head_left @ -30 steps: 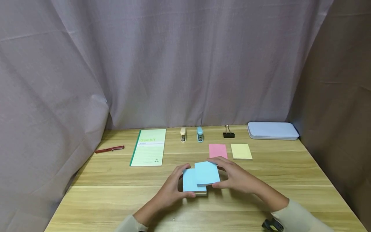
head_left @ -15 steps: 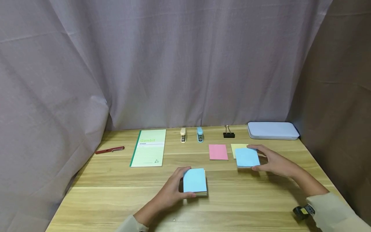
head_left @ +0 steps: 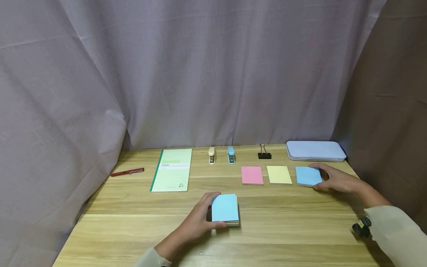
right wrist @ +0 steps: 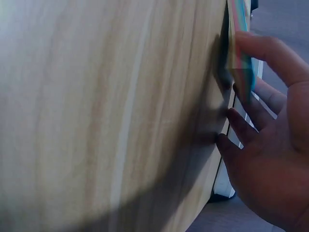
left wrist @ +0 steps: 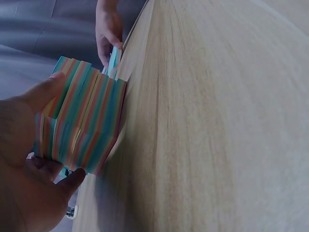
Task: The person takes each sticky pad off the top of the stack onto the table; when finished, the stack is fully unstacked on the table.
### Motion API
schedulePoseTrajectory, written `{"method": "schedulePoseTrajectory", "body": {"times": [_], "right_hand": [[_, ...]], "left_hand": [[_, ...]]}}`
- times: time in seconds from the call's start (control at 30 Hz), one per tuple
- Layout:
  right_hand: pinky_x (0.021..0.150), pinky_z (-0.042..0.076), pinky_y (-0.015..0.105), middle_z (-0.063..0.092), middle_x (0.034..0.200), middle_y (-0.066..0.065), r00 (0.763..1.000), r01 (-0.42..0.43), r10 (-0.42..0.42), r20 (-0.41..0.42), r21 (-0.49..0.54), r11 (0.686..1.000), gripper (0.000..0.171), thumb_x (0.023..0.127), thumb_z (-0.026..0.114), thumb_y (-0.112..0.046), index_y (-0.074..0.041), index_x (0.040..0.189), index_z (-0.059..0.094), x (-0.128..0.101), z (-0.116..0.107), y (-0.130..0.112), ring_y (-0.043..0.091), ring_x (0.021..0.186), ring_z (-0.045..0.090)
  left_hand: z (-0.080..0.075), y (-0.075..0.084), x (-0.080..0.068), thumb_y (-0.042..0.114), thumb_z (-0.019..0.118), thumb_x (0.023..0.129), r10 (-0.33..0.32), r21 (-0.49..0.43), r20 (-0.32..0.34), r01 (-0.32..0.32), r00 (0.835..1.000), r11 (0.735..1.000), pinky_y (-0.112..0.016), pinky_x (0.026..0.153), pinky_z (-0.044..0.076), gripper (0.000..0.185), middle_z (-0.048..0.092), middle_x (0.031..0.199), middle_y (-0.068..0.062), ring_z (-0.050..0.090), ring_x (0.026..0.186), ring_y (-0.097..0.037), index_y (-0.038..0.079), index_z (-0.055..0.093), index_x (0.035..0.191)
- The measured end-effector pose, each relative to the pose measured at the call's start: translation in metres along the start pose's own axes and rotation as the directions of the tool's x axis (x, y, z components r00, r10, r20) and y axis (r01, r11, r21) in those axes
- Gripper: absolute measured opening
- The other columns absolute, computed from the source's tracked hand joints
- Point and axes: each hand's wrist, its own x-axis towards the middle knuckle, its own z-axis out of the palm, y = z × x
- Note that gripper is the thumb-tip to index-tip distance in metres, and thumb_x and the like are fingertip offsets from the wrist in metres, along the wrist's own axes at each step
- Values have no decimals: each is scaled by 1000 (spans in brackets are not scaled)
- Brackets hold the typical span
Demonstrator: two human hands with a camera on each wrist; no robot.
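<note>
My left hand (head_left: 209,212) grips a thick stack of sticky notes (head_left: 225,208) with a blue top, standing on the wooden table (head_left: 133,226). The left wrist view shows the stack's (left wrist: 82,125) striped, many-coloured edges between thumb and fingers of that hand (left wrist: 34,159). My right hand (head_left: 323,178) holds a thin blue pad (head_left: 307,175) by its right edge. This pad lies low at the table, just right of a yellow pad (head_left: 278,174) and a pink pad (head_left: 251,175). In the right wrist view my thumb lies on the pad (right wrist: 240,53) and my fingers (right wrist: 241,130) curl below it.
Along the back stand a green notebook (head_left: 171,174), a red pen (head_left: 127,172), a beige stapler (head_left: 211,155), a blue stapler (head_left: 231,154), a black binder clip (head_left: 264,152) and a pale blue case (head_left: 315,150). A grey curtain hangs behind the table.
My right hand lifted a blue pad off the stack and carried it right, past the pink and yellow pads, down to the table beside the yellow one. The left hand stayed on the stack.
</note>
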Motion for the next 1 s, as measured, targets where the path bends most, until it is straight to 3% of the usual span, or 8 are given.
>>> {"method": "schedulePoseTrajectory", "body": {"times": [0.13, 0.2, 0.33, 0.43, 0.73, 1.0], "right_hand": [[103, 35, 36, 40, 148, 36, 999, 55, -54, 3, -75, 996, 84, 85, 84, -23, 8, 149, 41, 2, -2, 4, 52, 137, 34], [98, 35, 31, 42, 147, 35, 997, 70, -71, -1, -105, 992, 83, 84, 85, -23, 9, 148, 42, 4, -2, 4, 51, 136, 37], [107, 34, 53, 37, 149, 39, 998, 60, -59, 10, -96, 994, 86, 83, 84, -21, 10, 150, 39, 8, -2, 5, 55, 137, 32], [106, 29, 70, 33, 151, 41, 999, 42, -40, 21, -71, 997, 89, 83, 84, -19, 11, 151, 36, 10, -2, 6, 58, 139, 28], [107, 29, 74, 31, 153, 41, 1000, 30, -30, -4, -122, 992, 95, 82, 87, -27, 11, 152, 36, 9, -1, -5, 61, 139, 27], [105, 32, 76, 34, 156, 36, 991, 118, -125, -41, -134, 984, 86, 85, 85, -27, 3, 154, 41, 4, 11, -59, 59, 141, 30]], "left_hand": [[0, 1, 0, 40, 87, 82, 1, -8, 0, -1, 1000, 1000, -45, 113, 42, 95, 47, 150, -1, 49, 129, -19, 11, 37, 158], [0, 1, 0, 40, 87, 82, -1, -6, -2, 1, 1000, 1000, -45, 113, 41, 95, 47, 150, -1, 49, 129, -18, 11, 37, 158], [0, 0, 0, 42, 86, 83, -3, 3, -4, 3, 1000, 1000, -47, 114, 41, 95, 46, 150, -2, 49, 130, -19, 11, 37, 158], [0, -1, 1, 42, 86, 83, -1, 9, -4, 1, 1000, 1000, -47, 113, 42, 95, 46, 151, -3, 49, 130, -20, 11, 37, 158], [2, -5, 0, 36, 87, 83, 31, 31, 0, -31, 1000, 999, -47, 114, 41, 96, 45, 151, -2, 49, 130, -19, 12, 34, 159], [2, -4, 0, 37, 87, 83, 30, 28, -1, -29, 1000, 999, -47, 115, 41, 96, 45, 150, -1, 49, 131, -19, 12, 34, 159]]}}
